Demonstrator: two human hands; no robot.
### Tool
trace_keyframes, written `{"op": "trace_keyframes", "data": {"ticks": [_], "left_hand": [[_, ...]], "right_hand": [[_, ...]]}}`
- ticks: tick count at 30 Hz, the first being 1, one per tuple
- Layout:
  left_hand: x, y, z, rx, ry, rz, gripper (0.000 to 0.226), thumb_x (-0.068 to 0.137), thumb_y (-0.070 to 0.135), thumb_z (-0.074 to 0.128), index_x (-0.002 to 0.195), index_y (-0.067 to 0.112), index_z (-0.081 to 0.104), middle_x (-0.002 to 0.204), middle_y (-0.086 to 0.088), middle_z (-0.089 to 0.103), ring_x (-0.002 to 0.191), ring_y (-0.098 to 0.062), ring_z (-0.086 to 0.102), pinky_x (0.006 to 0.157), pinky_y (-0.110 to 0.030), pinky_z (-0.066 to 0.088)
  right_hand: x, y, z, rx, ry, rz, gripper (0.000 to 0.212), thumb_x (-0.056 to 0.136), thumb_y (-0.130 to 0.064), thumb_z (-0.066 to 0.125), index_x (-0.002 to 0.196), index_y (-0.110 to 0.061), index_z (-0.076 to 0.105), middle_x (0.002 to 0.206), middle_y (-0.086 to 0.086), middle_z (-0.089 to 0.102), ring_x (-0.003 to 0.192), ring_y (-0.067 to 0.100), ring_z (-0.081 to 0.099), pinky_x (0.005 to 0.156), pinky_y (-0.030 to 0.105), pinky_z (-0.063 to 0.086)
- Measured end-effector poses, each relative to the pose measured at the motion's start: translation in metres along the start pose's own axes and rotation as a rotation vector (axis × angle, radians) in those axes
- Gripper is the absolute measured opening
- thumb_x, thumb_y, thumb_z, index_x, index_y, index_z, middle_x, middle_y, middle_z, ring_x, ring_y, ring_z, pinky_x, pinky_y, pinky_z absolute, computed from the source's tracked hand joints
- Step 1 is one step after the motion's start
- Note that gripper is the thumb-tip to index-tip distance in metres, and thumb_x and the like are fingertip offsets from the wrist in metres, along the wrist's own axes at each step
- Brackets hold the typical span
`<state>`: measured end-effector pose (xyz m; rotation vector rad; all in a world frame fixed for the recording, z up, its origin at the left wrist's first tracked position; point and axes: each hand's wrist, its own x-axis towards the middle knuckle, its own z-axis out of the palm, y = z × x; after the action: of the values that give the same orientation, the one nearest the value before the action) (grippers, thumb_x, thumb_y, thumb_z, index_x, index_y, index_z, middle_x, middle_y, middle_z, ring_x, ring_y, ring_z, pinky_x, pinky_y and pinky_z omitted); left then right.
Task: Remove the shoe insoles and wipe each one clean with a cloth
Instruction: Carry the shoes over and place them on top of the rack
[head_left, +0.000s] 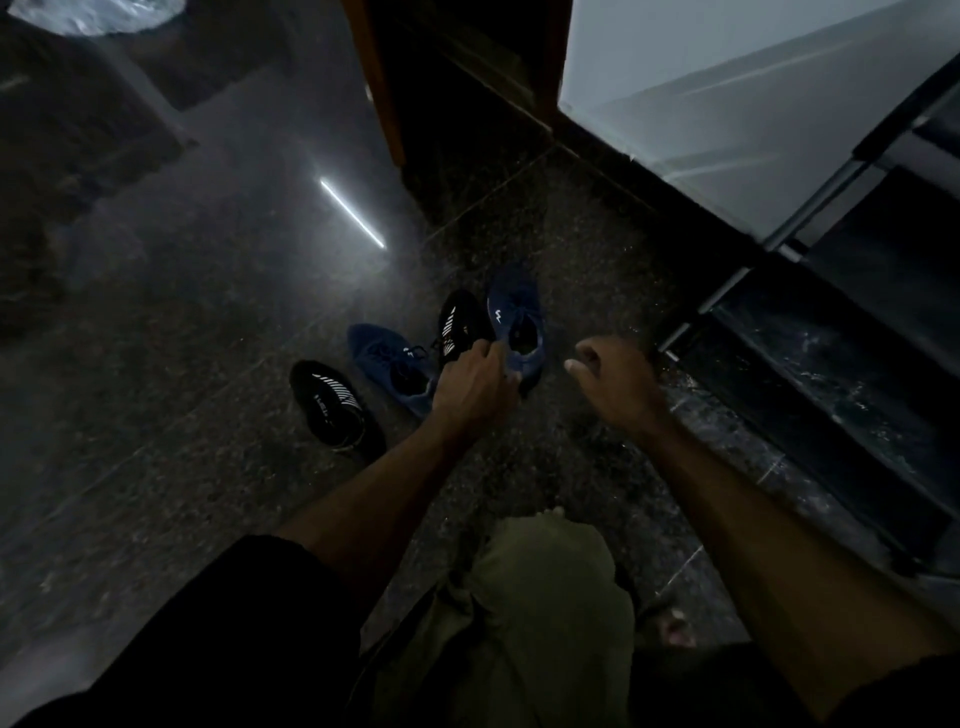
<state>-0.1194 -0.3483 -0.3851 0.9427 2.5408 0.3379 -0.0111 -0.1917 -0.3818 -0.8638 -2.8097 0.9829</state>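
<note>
Head view, dim: task barely begun w/ no insole or cloth visible; left hand (475, 387) fingers curl on blue shoe (517, 325) heel, mid-floor beside black shoe (462, 325), prob. gripping; right hand (613, 376) loosely curled, empty.

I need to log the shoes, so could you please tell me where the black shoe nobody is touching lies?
In the head view it lies on the dark floor, the leftmost black shoe, just left of a blue shoe.

Dim room. We note a dark speckled stone floor (182, 364) with a bright light streak (352, 213) reflected at centre; wooden door frame (382, 88) far; pale wall (727, 119) and a dark shelf rack (857, 322) right.
</note>
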Motion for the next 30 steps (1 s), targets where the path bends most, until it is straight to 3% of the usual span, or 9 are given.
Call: {"op": "trace_keyframes", "data": {"ticks": [3, 8, 17, 24, 30], "left_hand": [[0.012, -0.019, 0.014, -0.003, -0.005, -0.025, 0.043, 0.098, 0.039, 0.044, 0.133, 0.014, 0.044, 0.129, -0.011, 0.050, 0.111, -0.030, 0.055, 0.090, -0.042, 0.044], [0.033, -0.048, 0.042, -0.001, -0.008, -0.061, 0.047, 0.098, 0.042, 0.044, 0.135, 0.014, 0.042, 0.131, -0.012, 0.050, 0.114, -0.031, 0.054, 0.091, -0.043, 0.043], [0.076, -0.103, 0.088, 0.023, -0.017, -0.115, 0.048, 0.098, 0.042, 0.044, 0.136, 0.014, 0.040, 0.129, -0.012, 0.050, 0.115, -0.032, 0.052, 0.092, -0.043, 0.041], [0.093, -0.133, 0.117, 0.016, -0.021, -0.157, 0.043, 0.097, 0.041, 0.046, 0.130, 0.014, 0.044, 0.131, -0.011, 0.050, 0.116, -0.030, 0.052, 0.094, -0.043, 0.041], [0.087, -0.159, 0.127, -0.039, 0.008, -0.220, 0.037, 0.098, 0.039, 0.045, 0.126, 0.014, 0.046, 0.127, -0.011, 0.050, 0.113, -0.030, 0.052, 0.092, -0.042, 0.040]], "right_hand": [[0.014, -0.008, 0.019, -0.018, -0.044, 0.008, 0.035, 0.092, -0.023, 0.063, 0.117, 0.001, 0.062, 0.114, 0.020, 0.062, 0.106, 0.033, 0.058, 0.092, 0.040, 0.046], [0.043, -0.010, 0.058, -0.014, -0.131, 0.001, 0.028, 0.093, -0.021, 0.061, 0.110, 0.000, 0.064, 0.107, 0.018, 0.061, 0.101, 0.030, 0.058, 0.083, 0.031, 0.042], [0.085, 0.011, 0.134, -0.020, -0.261, 0.013, 0.031, 0.092, -0.019, 0.062, 0.114, 0.002, 0.062, 0.113, 0.021, 0.060, 0.107, 0.033, 0.056, 0.092, 0.039, 0.043], [0.105, 0.028, 0.176, -0.127, -0.346, -0.029, 0.042, 0.094, -0.025, 0.060, 0.129, -0.002, 0.056, 0.128, 0.018, 0.055, 0.120, 0.030, 0.051, 0.098, 0.032, 0.036], [0.118, 0.020, 0.214, -0.200, -0.434, -0.113, 0.032, 0.091, -0.030, 0.059, 0.113, -0.006, 0.063, 0.111, 0.015, 0.060, 0.104, 0.032, 0.057, 0.084, 0.035, 0.044]]}}
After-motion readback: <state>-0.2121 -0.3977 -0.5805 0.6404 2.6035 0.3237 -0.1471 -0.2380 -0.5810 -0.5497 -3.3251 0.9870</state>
